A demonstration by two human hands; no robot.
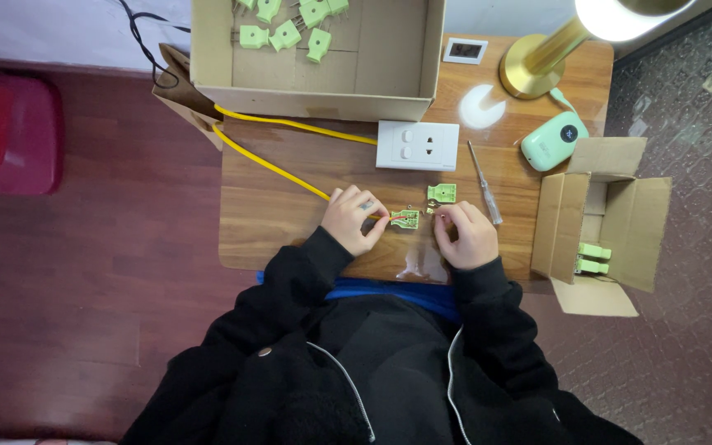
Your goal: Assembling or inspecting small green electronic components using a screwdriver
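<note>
On the wooden table [274, 214] my left hand [353, 219] pinches a yellow cable [278, 168] at its end and holds it against a small green plug part [405, 218]. My right hand [465, 236] is curled just right of that part, its fingertips on a tiny metal piece near the part's edge; what it grips is too small to tell. A second green plug part [442, 194] lies just beyond, untouched. A screwdriver [484, 193] with a clear handle rests to the right of my hands.
A white wall socket plate [417, 145] lies behind my hands. A large open cardboard box [389, 58] holds several green plugs at the back. A smaller open box [603, 222] with green plugs stands at right. A brass lamp base [531, 66] and mint-green device [554, 140] sit back right.
</note>
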